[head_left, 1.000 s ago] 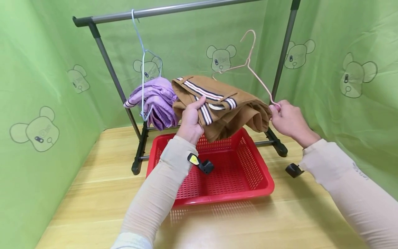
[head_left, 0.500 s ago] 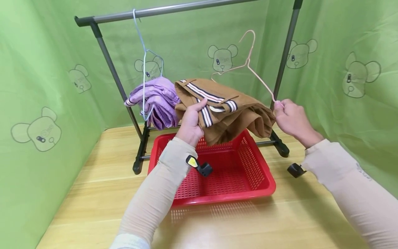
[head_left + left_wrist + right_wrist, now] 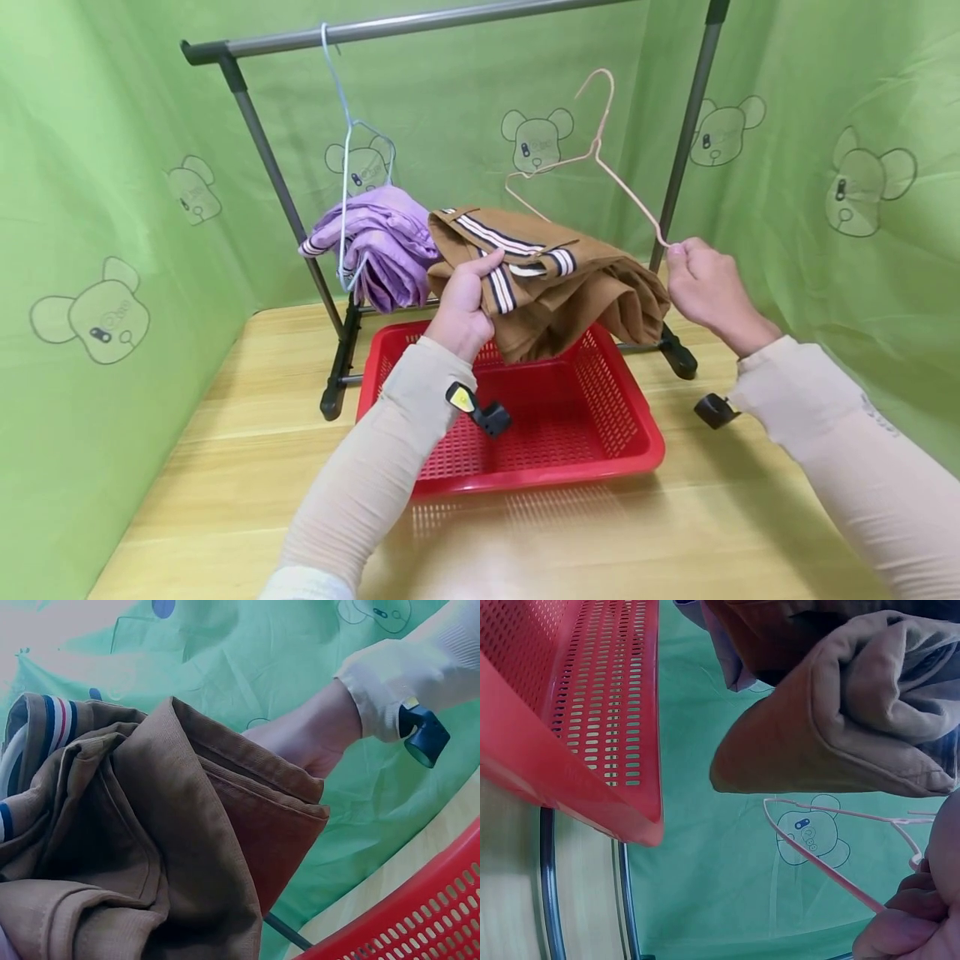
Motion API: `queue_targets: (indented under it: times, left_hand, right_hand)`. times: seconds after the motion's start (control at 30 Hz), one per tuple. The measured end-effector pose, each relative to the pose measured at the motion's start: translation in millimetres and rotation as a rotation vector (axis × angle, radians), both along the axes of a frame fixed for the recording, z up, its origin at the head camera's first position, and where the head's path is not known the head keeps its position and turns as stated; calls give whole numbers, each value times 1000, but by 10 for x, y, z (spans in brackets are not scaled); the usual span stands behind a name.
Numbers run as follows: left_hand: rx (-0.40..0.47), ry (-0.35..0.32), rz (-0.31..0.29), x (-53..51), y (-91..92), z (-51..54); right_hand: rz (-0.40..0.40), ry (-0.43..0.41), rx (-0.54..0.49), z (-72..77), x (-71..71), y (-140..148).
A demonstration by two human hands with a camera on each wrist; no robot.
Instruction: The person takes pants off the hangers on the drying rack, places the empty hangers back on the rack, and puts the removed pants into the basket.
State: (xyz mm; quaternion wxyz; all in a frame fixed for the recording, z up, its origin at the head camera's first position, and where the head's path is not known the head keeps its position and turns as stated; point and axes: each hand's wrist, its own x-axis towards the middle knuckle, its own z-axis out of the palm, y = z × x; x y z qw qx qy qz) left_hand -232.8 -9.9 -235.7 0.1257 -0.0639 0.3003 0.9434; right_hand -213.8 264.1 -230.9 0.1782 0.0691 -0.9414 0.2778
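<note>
Pants (image 3: 585, 304), brown, held bunched over red basket (image 3: 540, 480). L hand (image 3: 461, 312) grips them nr waistband (image 3: 495, 236): thumb (image 3: 480, 267) on top, other fingers hidden below. R hand (image 3: 708, 287) pinches pink hanger (image 3: 597, 148) by its R corner w/ curled fingers (image 3: 892, 930), just beside pants' R end. Hanger's L side goes behind pants.

My left hand (image 3: 465, 310): gripping; left thumb (image 3: 483, 265) laid along the top, pointing forward; left fingers hidden beneath.
My right hand (image 3: 708, 285): right thumb (image 3: 677, 255) and curled fingers (image 3: 916, 903) pinched together.
My left forearm (image 3: 375, 477): sleeved, slanting forward and inward.
My right forearm (image 3: 840, 442): sleeved, angled inward from my right.
Both hands: raised, well apart.
</note>
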Motion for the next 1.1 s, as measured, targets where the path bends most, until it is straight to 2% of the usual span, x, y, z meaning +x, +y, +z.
queue_targets:
  times: [0.3,0.57,1.1]
  left_hand:
    - [-38,-38,7,29,-9,-61]
    - [-54,-38,-25,50,-29,-75]
    - [-100,-50,-54,85,-58,-150]
  right_hand:
    - [3,11,-1,12,2,-27]
    - [7,33,7,28,-1,-27]
    - [-9,2,0,24,-4,-5]
